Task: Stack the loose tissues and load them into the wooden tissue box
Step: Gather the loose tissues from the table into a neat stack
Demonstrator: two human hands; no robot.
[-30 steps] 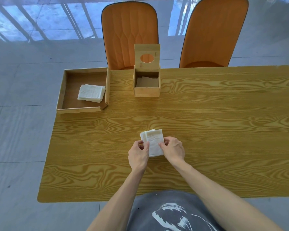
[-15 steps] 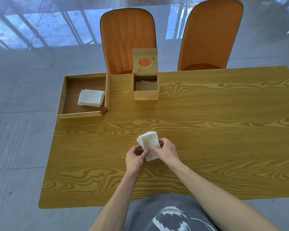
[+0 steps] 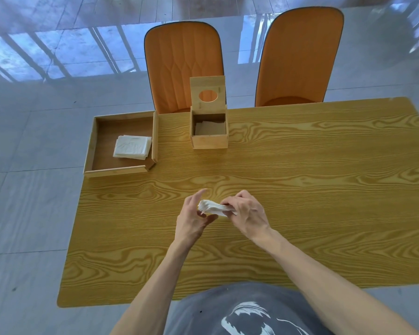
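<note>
1. The stack (image 3: pixel 213 207) is held in the air above the near middle of the bench (image 3: pixel 300 189), seen almost edge-on, between both hands
2. The right hand (image 3: pixel 246 210) has its fingers (image 3: pixel 230 201) closed over the stack's right end, pinching it
3. The left hand (image 3: pixel 191 215) is at the stack's left end; its upper fingers are spread loose and only the lower ones seem to touch the sheets, so it looks like a light steadying hold, not a firm grip
4. The box (image 3: pixel 209 131) stands near the far edge, well apart from the hands, lid (image 3: pixel 208 95) tipped up, with some sheets already lying low inside
5. A second pile (image 3: pixel 132 147) waits in the tray (image 3: pixel 121 169) at the far left, so I judge the job only partly done
6. Risk: the left end of the stack fans out, layers visibly splayed. With one end pinched and the other barely held, loose sheets could slide out or droop on the way to the box
7. Risk: the opening is narrow and the walls deep. A fanned or skewed stack could catch on the rim and crumple, or land crooked over the sheets already there
8. Risk: the upright lid could get knocked shut by a hand reaching over it
9. Squaring the edges before the carry would likely avoid most of this
</note>
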